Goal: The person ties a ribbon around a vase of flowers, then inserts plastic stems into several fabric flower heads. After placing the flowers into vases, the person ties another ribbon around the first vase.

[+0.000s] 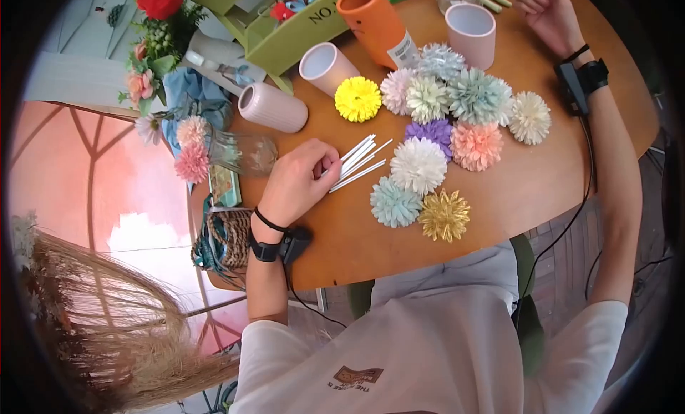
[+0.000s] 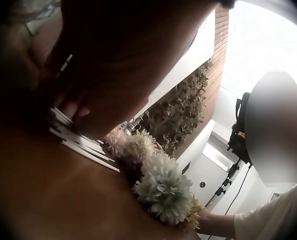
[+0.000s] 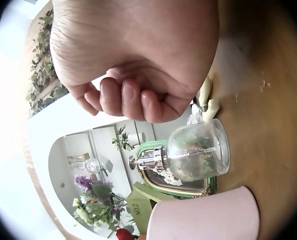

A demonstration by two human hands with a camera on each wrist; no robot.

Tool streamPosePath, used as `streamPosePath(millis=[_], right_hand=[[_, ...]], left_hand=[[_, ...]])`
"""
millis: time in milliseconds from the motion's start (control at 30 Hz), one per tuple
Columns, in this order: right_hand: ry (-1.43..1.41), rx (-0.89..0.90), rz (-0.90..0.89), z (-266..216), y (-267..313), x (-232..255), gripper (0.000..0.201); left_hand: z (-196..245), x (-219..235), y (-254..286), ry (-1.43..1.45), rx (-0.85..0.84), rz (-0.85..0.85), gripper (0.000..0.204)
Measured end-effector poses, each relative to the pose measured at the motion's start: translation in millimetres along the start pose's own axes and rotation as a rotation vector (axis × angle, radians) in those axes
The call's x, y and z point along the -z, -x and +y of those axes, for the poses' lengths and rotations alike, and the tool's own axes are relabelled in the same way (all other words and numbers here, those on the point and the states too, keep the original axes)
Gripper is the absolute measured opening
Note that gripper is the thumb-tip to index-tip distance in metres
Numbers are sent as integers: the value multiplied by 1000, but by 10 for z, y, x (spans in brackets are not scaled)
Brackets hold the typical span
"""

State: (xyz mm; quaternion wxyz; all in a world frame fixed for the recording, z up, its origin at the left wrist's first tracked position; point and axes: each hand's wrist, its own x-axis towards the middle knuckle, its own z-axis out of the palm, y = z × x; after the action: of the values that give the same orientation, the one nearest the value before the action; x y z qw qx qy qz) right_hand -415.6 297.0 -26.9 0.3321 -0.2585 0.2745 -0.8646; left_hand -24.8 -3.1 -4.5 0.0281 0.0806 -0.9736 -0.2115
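My left hand [image 1: 301, 177] is at the left of the table, its thumb and fingers curled on the near ends of several thin white sticks [image 1: 360, 162]. In the left wrist view the sticks [image 2: 86, 145] fan out from under the dark, shadowed fingers. My right hand [image 1: 544, 14] is at the far right of the table with loosely curled fingers and nothing visible in them. Close to it, the right wrist view shows a clear pump bottle [image 3: 198, 150] and a cream-handled tool [image 3: 206, 97]. Loose flower heads, including a white one [image 1: 419, 165] and a gold one [image 1: 444, 215], lie right of the sticks.
Pink cups [image 1: 472, 39], a ribbed pink vase [image 1: 273, 108] and an orange vase [image 1: 374, 21] stand beyond the flowers. A glass jar [image 1: 246, 153] lies left, near a woven basket [image 1: 227, 235]. A green box [image 1: 307, 39] is at the back. Cables trail from both wrists.
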Motion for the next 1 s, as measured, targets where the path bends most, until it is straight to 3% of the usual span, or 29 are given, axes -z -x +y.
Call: streamPosePath(millis=[233,267,367,433,533,633,767,833,900,1000], right_hand=[[17,-2,44,-18,20,-74,45],[-101,-45,-45,-52,2,57,37],[-34,-4,-247,-83,-80,147,43],[-41,23,-209,-61,-73,130,44],[-30,1,-184,-132,-57,75,42],[-71,55,-204,-218,-33,0,41],[-46,139,-149,-298,83,-353,41],[163,245,52,-314,128,-505,40],[386,295,-19,-365,129,-462,40],[833,413,-58,-214,285,-973,33]], left_hand=[[33,74,0,38,-7,43,6],[56,92,0,49,-14,58,6],[66,123,9,103,-33,96,7],[20,114,37,164,-34,100,7],[-54,39,76,487,31,86,7],[-67,20,63,629,-1,115,7],[10,-136,47,848,-89,263,8],[59,-229,-4,888,-149,373,7],[102,-275,31,860,-145,390,7],[75,-301,45,836,-180,372,9]])
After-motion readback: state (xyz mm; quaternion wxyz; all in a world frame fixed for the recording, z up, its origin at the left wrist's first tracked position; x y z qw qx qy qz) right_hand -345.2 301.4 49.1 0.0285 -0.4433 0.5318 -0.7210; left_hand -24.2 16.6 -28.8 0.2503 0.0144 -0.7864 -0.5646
